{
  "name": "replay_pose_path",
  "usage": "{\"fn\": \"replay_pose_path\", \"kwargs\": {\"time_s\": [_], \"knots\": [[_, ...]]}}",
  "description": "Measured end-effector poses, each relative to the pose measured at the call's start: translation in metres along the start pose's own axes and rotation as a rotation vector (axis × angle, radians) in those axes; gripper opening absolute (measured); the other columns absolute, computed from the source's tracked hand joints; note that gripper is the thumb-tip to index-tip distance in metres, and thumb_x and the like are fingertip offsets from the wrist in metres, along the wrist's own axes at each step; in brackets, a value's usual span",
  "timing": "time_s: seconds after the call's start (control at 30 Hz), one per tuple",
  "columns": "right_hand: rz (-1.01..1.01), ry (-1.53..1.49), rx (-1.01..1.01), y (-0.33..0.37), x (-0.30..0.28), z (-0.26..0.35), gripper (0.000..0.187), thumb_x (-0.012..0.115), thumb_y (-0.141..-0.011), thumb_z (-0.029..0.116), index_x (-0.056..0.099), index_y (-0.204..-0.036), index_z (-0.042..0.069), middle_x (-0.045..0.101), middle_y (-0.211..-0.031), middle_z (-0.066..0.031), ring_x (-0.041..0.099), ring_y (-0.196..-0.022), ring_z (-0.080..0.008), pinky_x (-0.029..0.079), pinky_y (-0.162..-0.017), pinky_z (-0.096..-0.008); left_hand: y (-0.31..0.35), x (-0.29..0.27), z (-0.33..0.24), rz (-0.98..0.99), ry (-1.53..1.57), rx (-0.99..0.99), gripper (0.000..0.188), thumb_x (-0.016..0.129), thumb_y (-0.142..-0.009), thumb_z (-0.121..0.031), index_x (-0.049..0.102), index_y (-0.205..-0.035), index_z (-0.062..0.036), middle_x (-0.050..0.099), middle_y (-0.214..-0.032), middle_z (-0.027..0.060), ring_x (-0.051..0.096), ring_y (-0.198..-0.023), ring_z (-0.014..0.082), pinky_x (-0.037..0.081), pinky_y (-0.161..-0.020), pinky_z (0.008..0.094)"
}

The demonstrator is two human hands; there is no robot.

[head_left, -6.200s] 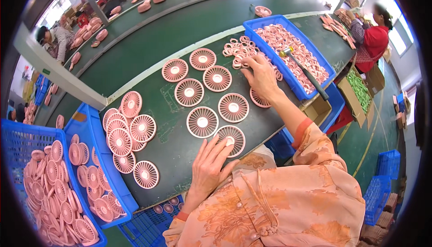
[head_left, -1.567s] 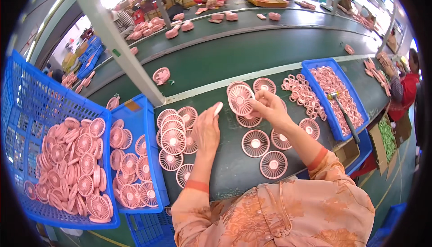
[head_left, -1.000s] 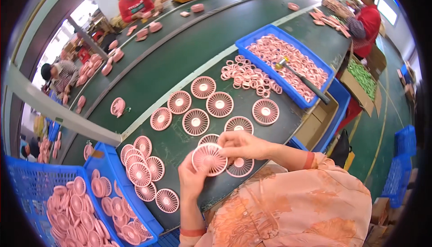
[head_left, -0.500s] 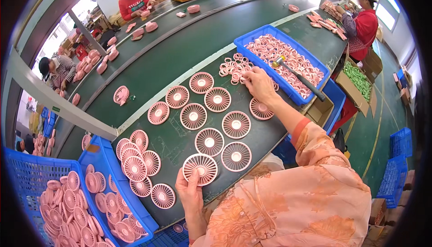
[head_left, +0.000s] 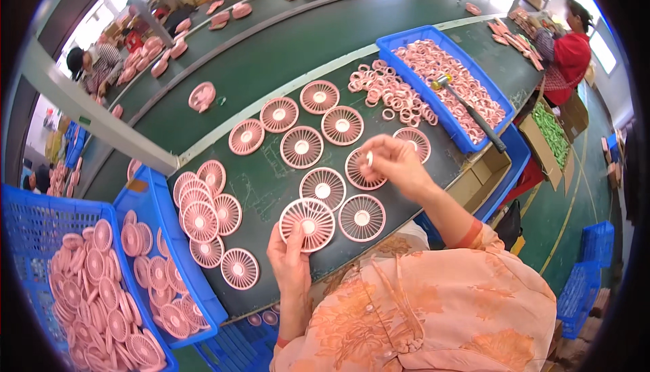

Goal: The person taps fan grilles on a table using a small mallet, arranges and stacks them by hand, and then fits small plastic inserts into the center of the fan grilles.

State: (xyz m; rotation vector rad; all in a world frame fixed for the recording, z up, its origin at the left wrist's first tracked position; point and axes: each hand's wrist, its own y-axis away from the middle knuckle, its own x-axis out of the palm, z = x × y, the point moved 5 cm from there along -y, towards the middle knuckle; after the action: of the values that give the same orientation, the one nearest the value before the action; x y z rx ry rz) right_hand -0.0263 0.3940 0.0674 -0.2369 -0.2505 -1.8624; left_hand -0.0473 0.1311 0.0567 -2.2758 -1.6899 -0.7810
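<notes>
Near the table's front edge, my left hand grips a round pink fan grille, thumb on its face. My right hand pinches a small pale ring between thumb and fingertips, above another grille on the green table. Several more grilles lie flat around, and a stack of them stands to the left. Small pink rings are spread loose beyond my right hand. Beside them a blue tray is filled with such rings, and a hammer lies across it.
Blue crates of grilles stand at the left, by a metal post. Behind the table runs a green conveyor with pink parts. A cardboard box of green pieces is at the right. Co-workers sit at the far side and right.
My right hand has come back from the loose rings toward the held grille, with a small ring in its fingers. My left hand still holds the grille. The view has shifted slightly.
</notes>
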Motion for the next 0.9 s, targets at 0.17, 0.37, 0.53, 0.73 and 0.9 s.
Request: {"fn": "replay_pose_path", "kwargs": {"time_s": [0.17, 0.37, 0.53, 0.73, 0.9], "knots": [[0.159, -0.122, 0.272, 0.031, 0.051, -0.008, 0.028, 0.064, -0.098, 0.009, 0.064, -0.125, 0.003, 0.072, -0.096, -0.0044, 0.069, -0.08, -0.0083, 0.058, -0.075, -0.0213, -0.003, -0.003, 0.003, -0.049, -0.013, 0.031, 0.021, 0.054, -0.104, -0.011, 0.059, -0.118, 0.0029, 0.067, -0.11, 0.0096, 0.066, -0.095, 0.013, 0.056, -0.084, 0.0286], [0.287, 0.014, 0.138, 0.042, 0.081, -0.008, 0.033, 0.066, -0.095, 0.003, 0.061, -0.128, 0.0, 0.071, -0.095, -0.0023, 0.068, -0.085, -0.0069, 0.056, -0.077, -0.0226, 0.001, -0.009, 0.003, -0.092, 0.086, -0.02, 0.023, 0.05, -0.106, -0.016, 0.058, -0.119, 0.0018, 0.067, -0.111, 0.0102, 0.068, -0.099, 0.0154, 0.059, -0.084, 0.0315], [0.286, 0.353, -0.036, 0.045, 0.101, 0.002, 0.027, 0.07, -0.092, 0.003, 0.064, -0.118, -0.001, 0.069, -0.102, -0.0049, 0.067, -0.086, -0.009, 0.057, -0.075, -0.024, 0.004, -0.01, 0.005, -0.055, 0.11, -0.036, 0.024, 0.049, -0.106, -0.015, 0.058, -0.118, 0.0028, 0.067, -0.112, 0.0116, 0.068, -0.098, 0.0161, 0.06, -0.084, 0.0305], [0.324, 0.763, -0.553, 0.049, 0.125, 0.013, 0.023, 0.075, -0.086, 0.007, 0.07, -0.109, 0.004, 0.069, -0.098, -0.009, 0.07, -0.083, -0.0196, 0.057, -0.07, -0.0298, 0.006, -0.006, 0.009, -0.031, 0.09, -0.003, 0.022, 0.049, -0.106, -0.014, 0.057, -0.117, 0.0024, 0.067, -0.111, 0.0109, 0.068, -0.097, 0.0149, 0.059, -0.083, 0.0292], [0.274, 0.893, -0.654, 0.048, 0.127, 0.011, 0.024, 0.077, -0.082, 0.008, 0.07, -0.106, 0.005, 0.068, -0.097, -0.0108, 0.069, -0.082, -0.0257, 0.057, -0.069, -0.0338, 0.008, -0.005, 0.014, -0.029, 0.097, 0.04, 0.021, 0.05, -0.106, -0.015, 0.057, -0.118, 0.0005, 0.066, -0.111, 0.0095, 0.066, -0.097, 0.013, 0.058, -0.083, 0.0279]]}}
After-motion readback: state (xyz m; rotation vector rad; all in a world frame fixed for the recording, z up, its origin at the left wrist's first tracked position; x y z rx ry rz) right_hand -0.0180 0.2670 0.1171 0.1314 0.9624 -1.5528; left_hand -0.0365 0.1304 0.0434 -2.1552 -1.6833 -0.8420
